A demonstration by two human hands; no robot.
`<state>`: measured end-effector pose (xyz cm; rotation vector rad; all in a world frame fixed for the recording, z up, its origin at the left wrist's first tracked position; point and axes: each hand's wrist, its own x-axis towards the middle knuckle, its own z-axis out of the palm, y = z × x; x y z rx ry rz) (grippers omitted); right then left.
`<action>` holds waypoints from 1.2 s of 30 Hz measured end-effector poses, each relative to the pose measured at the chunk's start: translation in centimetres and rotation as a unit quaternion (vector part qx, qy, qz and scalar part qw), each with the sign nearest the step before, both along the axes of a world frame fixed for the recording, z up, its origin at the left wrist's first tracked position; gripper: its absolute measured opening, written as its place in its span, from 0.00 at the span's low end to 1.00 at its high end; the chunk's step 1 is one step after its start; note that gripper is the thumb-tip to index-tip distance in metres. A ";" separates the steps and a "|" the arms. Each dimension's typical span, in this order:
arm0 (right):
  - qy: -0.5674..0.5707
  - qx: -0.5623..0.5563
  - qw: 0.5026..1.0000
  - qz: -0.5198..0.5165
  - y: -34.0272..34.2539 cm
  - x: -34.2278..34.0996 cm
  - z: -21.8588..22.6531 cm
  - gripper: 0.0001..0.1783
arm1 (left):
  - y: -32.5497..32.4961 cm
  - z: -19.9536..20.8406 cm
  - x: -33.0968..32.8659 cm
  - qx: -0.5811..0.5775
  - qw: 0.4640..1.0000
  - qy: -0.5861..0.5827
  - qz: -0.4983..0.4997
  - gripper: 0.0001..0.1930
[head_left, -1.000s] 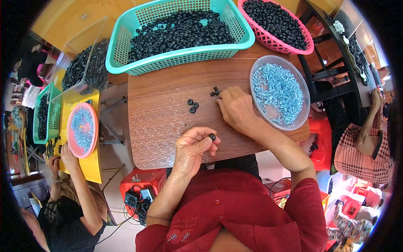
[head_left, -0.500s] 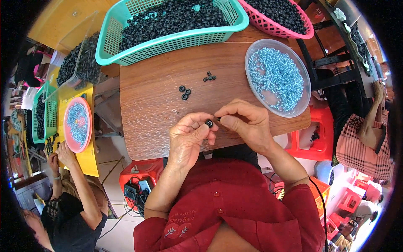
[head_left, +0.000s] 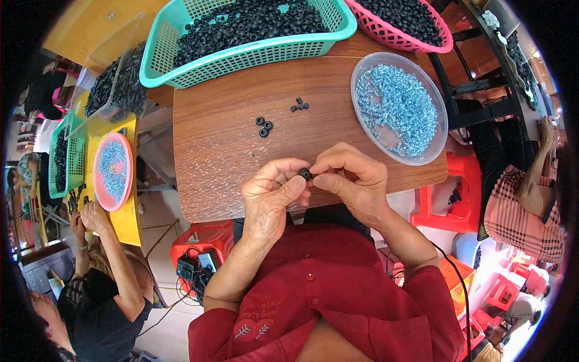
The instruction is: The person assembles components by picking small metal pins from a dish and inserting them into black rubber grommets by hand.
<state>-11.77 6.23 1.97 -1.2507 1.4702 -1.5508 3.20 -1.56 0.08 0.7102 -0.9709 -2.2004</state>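
Note:
Over the near edge of the brown table (head_left: 223,163), my left hand (head_left: 268,190) pinches a thick black ring-shaped part (head_left: 304,174) between thumb and fingers. The thumb and forefinger of my right hand (head_left: 357,181) are closed at the right side of this part. What those right fingertips hold is mostly covered; the earlier view shows a small black piece there. Beyond my hands lie three black ring-shaped parts (head_left: 263,127) in a cluster. Several smaller black pieces (head_left: 300,105) sit farther off to the right.
A clear round tray (head_left: 446,114) of small blue shiny pieces (head_left: 401,99) stands at right. At the back are a teal basket (head_left: 241,67) and a pink basket (head_left: 410,44), both with black parts. A co-worker's hands (head_left: 93,217) work at left beside a pink tray (head_left: 129,181).
My right fingertips have closed the small gap to my left hand and now meet the black part. That part has turned, its round opening facing me less.

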 end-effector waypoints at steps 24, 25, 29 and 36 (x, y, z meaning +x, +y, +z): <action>0.067 -0.021 0.997 -0.034 0.5 -0.1 -0.4 0.10 | 0.9 0.1 -0.2 -0.054 0.997 -0.056 -0.001 0.10; 0.083 -0.053 0.995 -0.035 0.4 -0.2 -0.6 0.10 | 0.9 0.1 -0.2 -0.059 0.996 -0.059 -0.001 0.10; 0.163 -0.075 0.983 -0.034 0.3 -0.5 -0.5 0.11 | 1.0 0.1 -0.2 -0.073 0.995 -0.073 -0.008 0.10; 0.063 -0.002 0.998 -0.004 0.5 -0.7 0.4 0.10 | 0.7 0.1 -0.2 0.010 0.999 -0.021 -0.027 0.10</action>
